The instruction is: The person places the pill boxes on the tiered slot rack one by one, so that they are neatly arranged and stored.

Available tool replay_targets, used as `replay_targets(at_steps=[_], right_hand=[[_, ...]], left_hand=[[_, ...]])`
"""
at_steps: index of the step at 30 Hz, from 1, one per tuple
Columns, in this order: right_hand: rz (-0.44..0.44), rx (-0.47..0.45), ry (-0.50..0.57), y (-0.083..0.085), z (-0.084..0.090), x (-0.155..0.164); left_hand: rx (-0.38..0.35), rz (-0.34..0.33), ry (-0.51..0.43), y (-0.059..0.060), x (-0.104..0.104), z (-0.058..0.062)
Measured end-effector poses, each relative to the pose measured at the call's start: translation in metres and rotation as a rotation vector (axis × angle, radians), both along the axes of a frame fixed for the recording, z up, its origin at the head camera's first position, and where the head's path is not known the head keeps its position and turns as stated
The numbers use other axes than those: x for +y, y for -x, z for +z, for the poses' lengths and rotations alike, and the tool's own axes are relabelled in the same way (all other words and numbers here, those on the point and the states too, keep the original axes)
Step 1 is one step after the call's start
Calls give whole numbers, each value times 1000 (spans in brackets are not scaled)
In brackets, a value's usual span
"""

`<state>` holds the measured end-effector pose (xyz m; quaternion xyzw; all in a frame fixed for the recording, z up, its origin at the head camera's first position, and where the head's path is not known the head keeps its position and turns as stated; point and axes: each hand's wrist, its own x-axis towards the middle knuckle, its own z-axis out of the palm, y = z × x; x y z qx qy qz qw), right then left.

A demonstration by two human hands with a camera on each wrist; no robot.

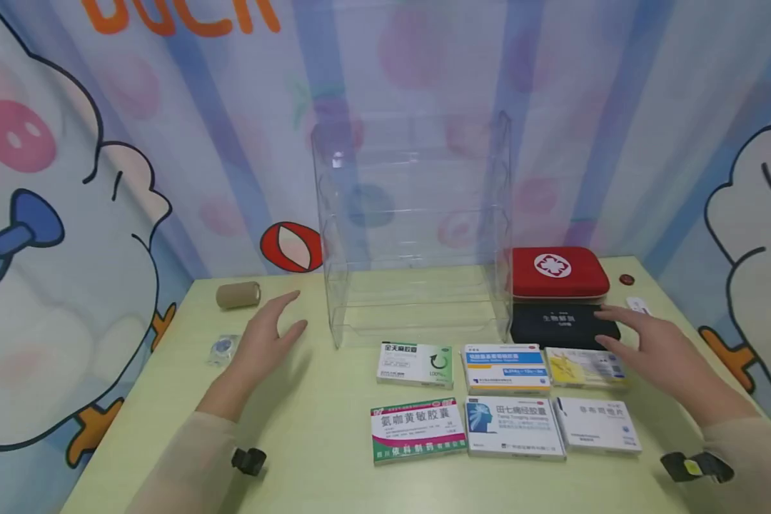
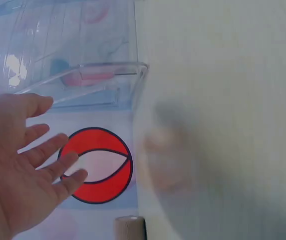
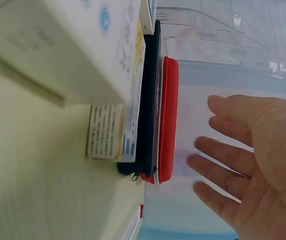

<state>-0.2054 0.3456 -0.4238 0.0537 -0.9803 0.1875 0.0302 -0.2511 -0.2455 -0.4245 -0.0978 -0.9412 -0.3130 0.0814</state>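
Observation:
My left hand (image 1: 269,337) hovers over the left of the table, fingers apart and holding nothing, between a brown cylinder (image 1: 238,295) and a clear tiered rack (image 1: 417,278). In the left wrist view its fingers spread toward the rack's edge. My right hand (image 1: 658,351), also holding nothing, is above the right side. Its fingertips overlap the end of a black zip case (image 1: 555,325) in the head view. A red first-aid case (image 1: 555,273) lies behind that. Near this hand are a yellow-and-white box (image 1: 586,368) and a white medicine box (image 1: 597,425).
More medicine boxes lie before the rack: a green-and-white one (image 1: 415,364), a blue-striped one (image 1: 507,368), a green-and-magenta one (image 1: 417,430) and one with a blue head picture (image 1: 515,427). A small clear packet (image 1: 223,349) lies left; a dark red disc (image 1: 626,279) sits back right.

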Motion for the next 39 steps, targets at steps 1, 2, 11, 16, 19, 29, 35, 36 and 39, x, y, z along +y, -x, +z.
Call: replay_targets(at_steps=[1, 2, 11, 16, 19, 29, 35, 36, 39], right_hand=[[-2, -7, 5, -2, -1, 4], [-7, -17, 8, -4, -3, 8], [-4, -161, 105, -5, -18, 46], [4, -224, 120, -4, -26, 50], [15, -242, 118, -3, -30, 52], [53, -285, 147, -6, -34, 59], [13, -231, 181, -9, -34, 58], [6, -216, 192, -9, -33, 58], [-22, -161, 208, -11, -32, 57]], left_hand=[[-9, -19, -56, 2, 4, 0], [-17, -34, -106, 4, 7, 1], [-101, -107, -396, 28, 27, 15], [-105, -128, -454, 35, 31, 19], [-105, -141, -483, 38, 32, 18], [-133, -159, -534, 45, 35, 10], [-177, -151, -515, 44, 31, 4], [-180, -146, -507, 44, 30, 4], [-181, -127, -491, 43, 29, 2]])
